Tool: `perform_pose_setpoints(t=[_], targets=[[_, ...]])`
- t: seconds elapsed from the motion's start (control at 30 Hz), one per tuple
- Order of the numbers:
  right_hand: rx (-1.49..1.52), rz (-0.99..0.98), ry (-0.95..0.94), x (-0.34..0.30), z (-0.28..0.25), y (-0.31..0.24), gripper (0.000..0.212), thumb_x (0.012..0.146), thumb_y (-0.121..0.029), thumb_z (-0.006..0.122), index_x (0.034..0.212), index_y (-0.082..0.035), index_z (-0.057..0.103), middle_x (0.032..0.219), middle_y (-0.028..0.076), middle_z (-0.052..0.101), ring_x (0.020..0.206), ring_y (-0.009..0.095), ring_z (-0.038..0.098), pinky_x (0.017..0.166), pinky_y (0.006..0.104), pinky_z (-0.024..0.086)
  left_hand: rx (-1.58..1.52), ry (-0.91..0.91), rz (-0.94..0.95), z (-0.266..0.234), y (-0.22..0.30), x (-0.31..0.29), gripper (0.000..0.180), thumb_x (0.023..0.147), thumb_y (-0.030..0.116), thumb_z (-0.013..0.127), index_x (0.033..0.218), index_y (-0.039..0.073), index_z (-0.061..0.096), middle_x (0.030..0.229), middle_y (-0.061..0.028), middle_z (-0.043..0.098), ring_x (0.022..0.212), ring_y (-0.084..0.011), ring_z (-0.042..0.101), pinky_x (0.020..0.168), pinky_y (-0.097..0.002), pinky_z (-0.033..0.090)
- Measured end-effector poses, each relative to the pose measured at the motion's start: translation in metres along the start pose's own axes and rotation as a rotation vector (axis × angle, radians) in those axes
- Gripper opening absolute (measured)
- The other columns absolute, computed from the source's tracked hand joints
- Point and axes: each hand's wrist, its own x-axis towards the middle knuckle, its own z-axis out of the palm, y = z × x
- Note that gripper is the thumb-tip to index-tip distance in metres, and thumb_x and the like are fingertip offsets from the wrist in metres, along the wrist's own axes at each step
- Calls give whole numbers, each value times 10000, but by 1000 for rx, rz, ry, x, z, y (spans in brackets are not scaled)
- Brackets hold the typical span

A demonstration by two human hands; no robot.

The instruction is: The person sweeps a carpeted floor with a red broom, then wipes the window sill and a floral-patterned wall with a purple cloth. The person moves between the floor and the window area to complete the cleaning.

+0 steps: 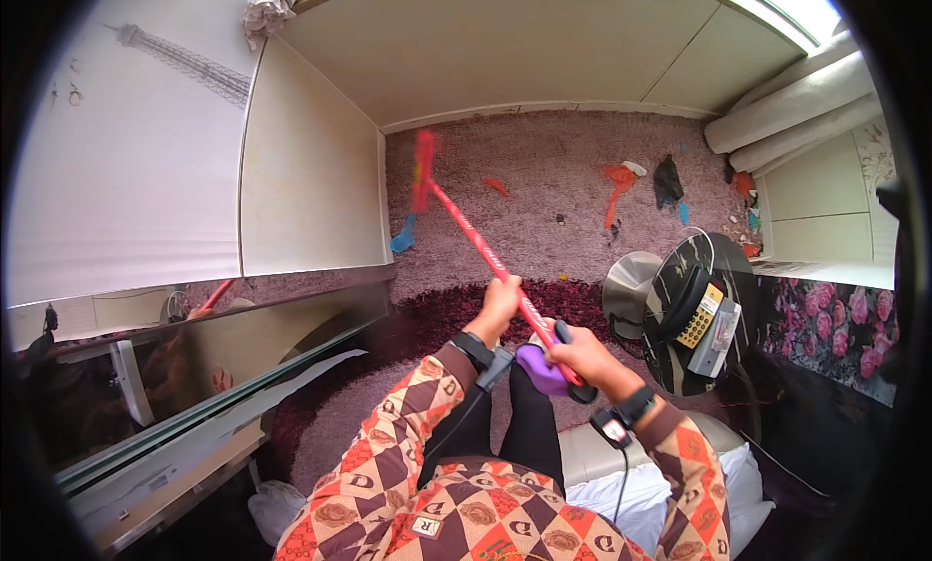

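Both my hands are closed round the red handle of a broom [468, 229], which slants from lower right to upper left. My left hand [498, 307] grips it midway; my right hand [583, 353] holds it near its lower end. The broom's red head, blurred, is over the carpet [544, 241] by the left wall, above a blue scrap [404, 235]. Beneath my right hand shows a purple, slipper-like thing [542, 371], partly hidden. Farther right on the carpet lie a small orange scrap [496, 186], a larger orange-red scrap [618, 190] and a crumpled black piece [668, 181].
A round black table [662, 364] on the right holds a telephone with yellow keys [699, 318]. Mixed litter [748, 207] lies by the right wall, under a beige curtain [796, 100]. A low cabinet with a glass-edged top [233, 396] runs along the left.
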Motion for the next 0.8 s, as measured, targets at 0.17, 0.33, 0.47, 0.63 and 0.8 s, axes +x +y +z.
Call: perform_pose_setpoints(t=[0.17, 0.33, 0.47, 0.63, 0.8], targets=[[-58, 42, -98, 76, 28, -1, 202, 740, -101, 706, 905, -1, 644, 833, 24, 648, 758, 129, 590, 683, 293, 470, -52, 182, -96, -60, -31, 50, 252, 939, 287, 556, 812, 69, 552, 679, -44, 549, 572, -215, 563, 507, -417, 454], [-506, 17, -27, -3, -3, -38, 201, 818, -170, 660, 979, -54, 631, 766, 129, 697, 712, 220, 696, 695, 387, 535, -295, -25, -187, 14, -67, 33, 261, 988, 301, 536, 932, 46, 531, 701, -94, 589, 593, -262, 645, 561, -437, 558], [-897, -27, 180, -107, -29, -60, 685, 786, -218, 667, 1438, -67, 517, 734, 229, 683, 719, 437, 693, 705, 507, 560, -477, -314, -25, 110, -23, -28, 211, 996, 272, 561, 971, 70, 507, 693, -94, 595, 573, -263, 651, 556, -402, 561], [-776, -135, 245, -119, -53, -27, 700, 790, -193, 656, 1453, -40, 491, 813, 269, 673, 771, 434, 692, 708, 459, 545, -363, -267, 153, 134, -20, -15, 199, 1001, 254, 550, 979, 68, 484, 687, -76, 575, 548, -233, 639, 545, -368, 559], [-289, -133, 108, -36, -48, -8, 258, 771, -144, 672, 996, -20, 653, 746, 95, 648, 694, 153, 610, 667, 353, 501, -179, -42, 60, 68, -36, 31, 228, 986, 287, 561, 923, 82, 483, 696, -54, 544, 568, -233, 624, 557, -408, 559]])
